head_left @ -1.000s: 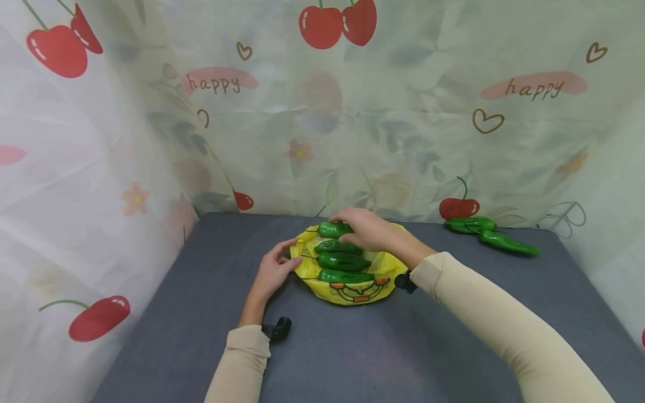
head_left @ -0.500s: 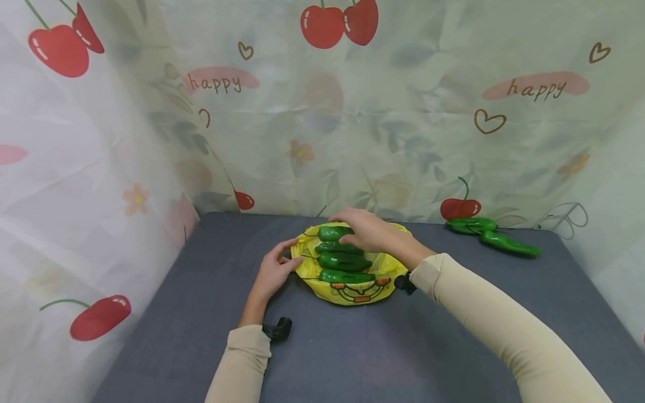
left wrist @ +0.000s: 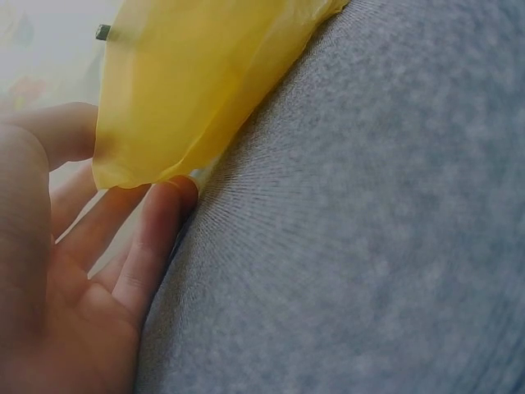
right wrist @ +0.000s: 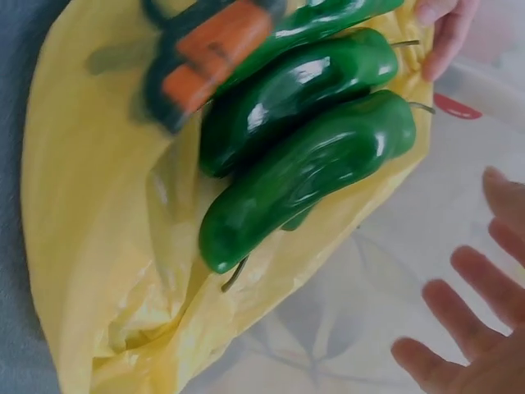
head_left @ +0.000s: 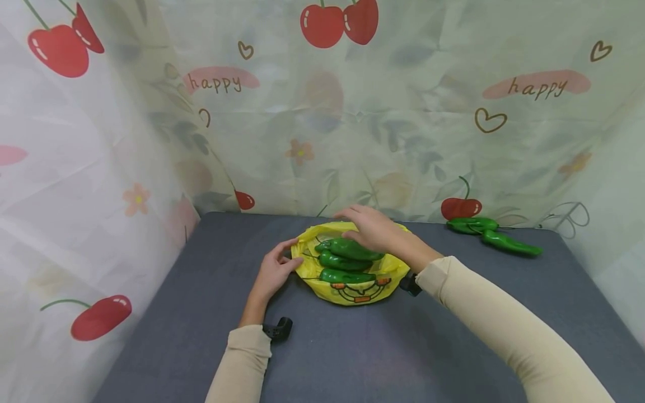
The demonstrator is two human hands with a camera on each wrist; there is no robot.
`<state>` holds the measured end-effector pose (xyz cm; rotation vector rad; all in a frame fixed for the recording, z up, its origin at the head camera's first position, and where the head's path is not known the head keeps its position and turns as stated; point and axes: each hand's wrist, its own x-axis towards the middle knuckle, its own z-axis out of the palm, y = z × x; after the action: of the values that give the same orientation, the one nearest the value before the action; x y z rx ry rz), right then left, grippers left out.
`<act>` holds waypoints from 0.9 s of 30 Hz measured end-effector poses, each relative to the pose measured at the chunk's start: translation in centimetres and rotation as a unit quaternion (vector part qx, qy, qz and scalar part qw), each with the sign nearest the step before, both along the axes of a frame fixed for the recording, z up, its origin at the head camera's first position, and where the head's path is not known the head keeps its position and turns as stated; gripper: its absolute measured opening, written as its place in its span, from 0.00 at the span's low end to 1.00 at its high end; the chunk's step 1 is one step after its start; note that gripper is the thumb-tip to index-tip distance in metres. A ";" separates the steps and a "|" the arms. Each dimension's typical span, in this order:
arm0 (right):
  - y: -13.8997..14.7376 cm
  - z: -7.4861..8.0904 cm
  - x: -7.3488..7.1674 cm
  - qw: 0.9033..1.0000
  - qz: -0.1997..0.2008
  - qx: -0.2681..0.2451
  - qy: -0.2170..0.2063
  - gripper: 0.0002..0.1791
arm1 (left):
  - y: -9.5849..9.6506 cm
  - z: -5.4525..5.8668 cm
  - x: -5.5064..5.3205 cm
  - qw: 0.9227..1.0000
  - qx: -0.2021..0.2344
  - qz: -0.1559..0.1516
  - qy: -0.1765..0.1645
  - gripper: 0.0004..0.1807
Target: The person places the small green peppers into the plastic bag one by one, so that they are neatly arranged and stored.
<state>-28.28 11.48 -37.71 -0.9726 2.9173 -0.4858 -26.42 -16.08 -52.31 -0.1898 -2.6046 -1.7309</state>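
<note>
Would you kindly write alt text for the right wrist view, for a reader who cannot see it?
Shiny green peppers lie close together in a yellow bag. The right hand, fingers apart and holding nothing, shows at lower right, while the left hand touches the bag's edge at upper right.

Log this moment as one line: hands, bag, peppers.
left hand: pinches yellow bag at edge | right hand: empty, over bag | bagged peppers: at least three | loose peppers: two, on table

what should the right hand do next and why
Probably move the right hand toward the front loose pepper: it lies on the table outside the bag that holds other peppers, and the hand looks open and empty.
</note>
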 end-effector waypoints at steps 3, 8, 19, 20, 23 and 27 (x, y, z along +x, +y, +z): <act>0.2 -0.3 0.2 0.998 -0.003 0.017 0.053 0.27 | 0.1 0.1 0.0 1.000 -0.001 0.001 0.000 0.28; 0.6 -0.7 0.4 0.993 -0.016 0.034 0.108 0.32 | 0.1 0.2 0.0 1.000 0.004 -0.001 0.001 0.28; 1.4 -1.4 1.4 0.991 -0.083 0.059 0.088 0.44 | 0.0 0.1 0.2 1.000 0.007 0.000 -0.005 0.28; 1.5 -1.5 1.5 0.990 -0.088 0.062 0.091 0.44 | 0.0 0.1 0.2 1.000 0.006 0.002 -0.005 0.28; 2.1 -1.8 1.8 0.986 -0.110 0.076 0.097 0.45 | -0.1 0.0 0.1 1.000 0.005 0.004 -0.005 0.28; 3.1 -2.6 1.9 0.984 -0.130 0.081 0.090 0.45 | 0.0 0.0 0.2 1.000 0.005 0.005 -0.002 0.28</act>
<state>-26.37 14.54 -40.28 -0.6510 3.2032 -0.1690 -26.25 -16.09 -52.33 -0.1738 -2.5954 -1.7432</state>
